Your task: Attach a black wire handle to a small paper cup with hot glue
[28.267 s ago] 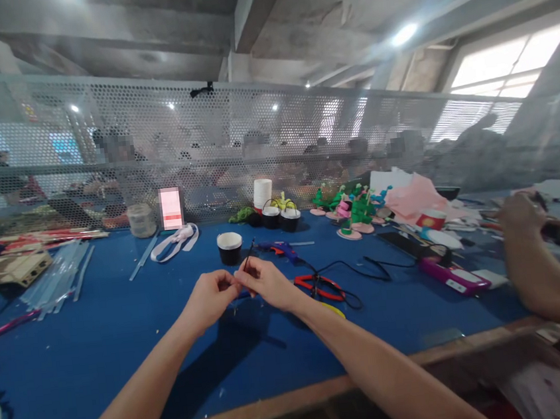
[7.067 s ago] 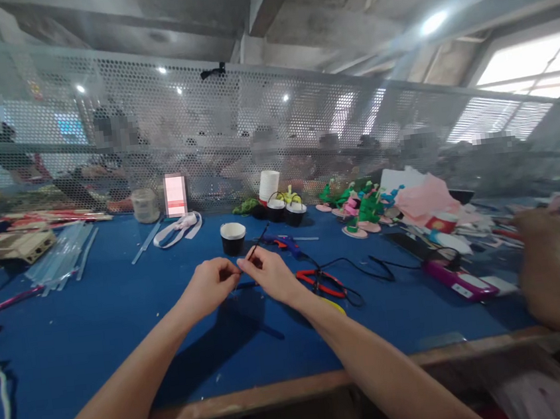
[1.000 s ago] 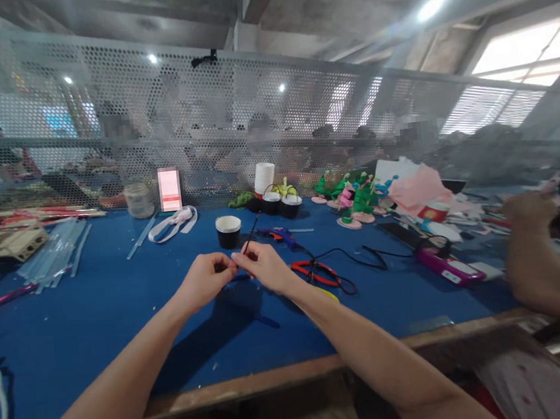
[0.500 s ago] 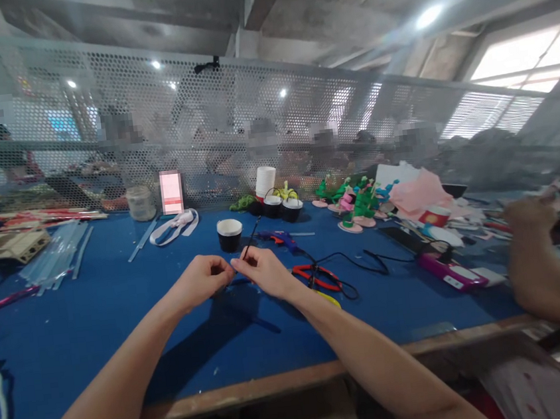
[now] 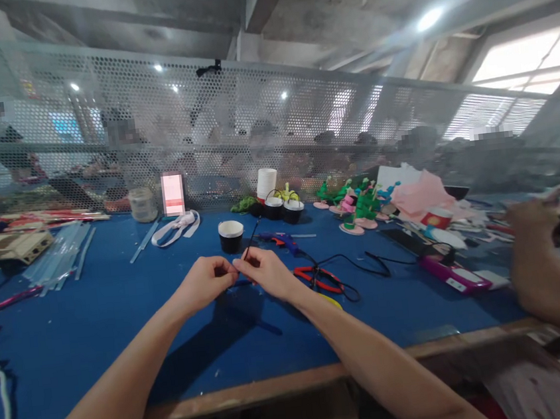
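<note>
Left hand (image 5: 206,285): curled at frame centre, fingertips pressed together in a pinch on the near end of a thin black wire (image 5: 250,242).
Right hand (image 5: 265,272): touching the left, thumb and forefinger pinched on the same wire, which rose from between the two hands toward the upper right.
Wire position: above the blue table (image 5: 96,322), just in front of the black paper cup (image 5: 231,236).
Risk: the wire looked slim and springy; I judged that a loosened pinch could let it flick out of both hands and drop among the black cable (image 5: 365,262) and red pliers (image 5: 317,279) just right of the hands, where it would be hard to find.
Second risk: the free tip pointed toward the cup, so a wide swing might tip it.
Containers: the black cup had a white lining, contents hidden; two small black pots (image 5: 282,208) with wire handles stood behind it, contents unclear; a clear jar (image 5: 142,204) sat upper left.
Nearby: a co-worker's hand (image 5: 537,236) at right edge, well apart.
</note>
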Action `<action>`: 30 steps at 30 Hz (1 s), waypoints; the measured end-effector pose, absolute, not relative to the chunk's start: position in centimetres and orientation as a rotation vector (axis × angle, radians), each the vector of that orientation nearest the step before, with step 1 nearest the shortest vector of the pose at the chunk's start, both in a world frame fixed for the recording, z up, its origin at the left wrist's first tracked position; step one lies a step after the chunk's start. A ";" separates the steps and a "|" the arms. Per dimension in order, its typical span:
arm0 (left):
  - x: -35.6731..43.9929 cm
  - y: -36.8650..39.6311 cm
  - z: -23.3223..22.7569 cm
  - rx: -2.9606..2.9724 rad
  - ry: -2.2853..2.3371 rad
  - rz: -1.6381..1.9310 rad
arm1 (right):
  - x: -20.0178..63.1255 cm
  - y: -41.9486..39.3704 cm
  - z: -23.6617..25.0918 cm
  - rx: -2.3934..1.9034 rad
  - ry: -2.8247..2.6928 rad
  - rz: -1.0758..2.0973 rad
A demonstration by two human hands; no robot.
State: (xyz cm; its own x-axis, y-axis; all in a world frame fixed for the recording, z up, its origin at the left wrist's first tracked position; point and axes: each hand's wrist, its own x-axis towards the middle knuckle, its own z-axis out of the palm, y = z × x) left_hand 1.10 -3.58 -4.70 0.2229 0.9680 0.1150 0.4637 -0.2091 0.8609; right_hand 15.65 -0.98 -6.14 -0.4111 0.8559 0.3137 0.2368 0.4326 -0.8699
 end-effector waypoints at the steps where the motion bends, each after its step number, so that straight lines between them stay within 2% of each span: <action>1: 1.1 -3.6 -4.7 1.747 1.310 0.893 | 15.7 -1.0 -6.1 -0.882 -1.879 1.044; 4: 1.1 -3.7 -4.6 1.644 1.261 0.877 | 15.7 -0.9 -6.1 -0.804 -1.849 1.188; 7: 1.2 -3.8 -4.5 1.630 1.270 0.889 | 15.7 -0.8 -6.2 -0.859 -1.817 1.185; 30: 1.6 -4.2 -4.2 2.036 1.525 0.914 | 15.1 -1.0 -6.6 -1.044 -1.870 0.646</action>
State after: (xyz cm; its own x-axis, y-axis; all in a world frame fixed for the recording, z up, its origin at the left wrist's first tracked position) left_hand 1.55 -4.18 -4.22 0.1755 0.9533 0.2459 0.6662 -0.2989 0.6832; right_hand 15.05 -1.02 -6.56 -0.2655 0.8582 0.4394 0.4040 0.5128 -0.7575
